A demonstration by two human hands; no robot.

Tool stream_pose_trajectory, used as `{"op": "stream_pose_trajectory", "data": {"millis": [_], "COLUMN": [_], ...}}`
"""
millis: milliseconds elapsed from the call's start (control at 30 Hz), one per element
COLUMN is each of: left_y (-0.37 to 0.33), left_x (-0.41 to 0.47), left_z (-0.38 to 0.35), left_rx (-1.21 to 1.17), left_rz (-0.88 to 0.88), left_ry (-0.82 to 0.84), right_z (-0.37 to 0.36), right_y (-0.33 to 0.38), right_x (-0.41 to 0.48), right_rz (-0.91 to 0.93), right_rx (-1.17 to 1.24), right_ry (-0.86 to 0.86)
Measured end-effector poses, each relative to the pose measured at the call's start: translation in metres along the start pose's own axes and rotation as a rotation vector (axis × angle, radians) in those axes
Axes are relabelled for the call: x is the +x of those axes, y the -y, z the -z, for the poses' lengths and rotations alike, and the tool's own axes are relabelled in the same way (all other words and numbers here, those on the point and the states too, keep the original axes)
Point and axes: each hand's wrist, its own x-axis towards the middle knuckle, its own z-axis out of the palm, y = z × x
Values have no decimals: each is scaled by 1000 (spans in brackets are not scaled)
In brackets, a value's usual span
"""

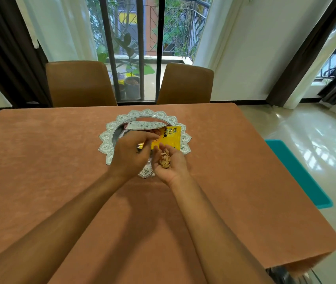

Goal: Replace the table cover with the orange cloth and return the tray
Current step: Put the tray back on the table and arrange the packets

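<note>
Your right hand point(170, 163), palm-up over the scalloped, embossed silver tray point(109, 138), cups curled beige pieces point(164, 159). Your left hand point(130, 155), palm-down over the tray, fingers bent; grip indeterminate.

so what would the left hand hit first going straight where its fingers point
Likely the yellow packet lying in the silver tray, right beyond the left hand; depth is unclear.
</note>
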Motion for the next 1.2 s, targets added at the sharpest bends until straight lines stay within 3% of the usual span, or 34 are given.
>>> {"op": "stream_pose_trajectory", "data": {"millis": [67, 233, 400, 633, 867, 1100, 1200], "left_y": [13, 56, 63, 64, 64, 72, 77], "left_x": [-3, -22, -21, -7, 12, 11, 10], "left_z": [12, 42, 39, 38, 34, 52, 64], "left_rx": [37, 290, 435, 438, 444, 168, 180], "left_rz": [84, 145, 43, 109, 97, 261, 263], "left_ry": [54, 452, 677, 657, 757, 548, 575], "right_z": [4, 3, 1, 14, 19, 24, 26], "right_y": [8, 20, 22, 28, 26, 25, 22], "right_x": [3, 2, -1, 1, 0, 2, 3], "right_rz": [9, -2, 57, 55, 66, 75, 74], "right_rx": [-97, -321, -473, -451, -434, -449, -466], "right_ry": [-17, -4, -41, -44, -46, -63, -66]}}
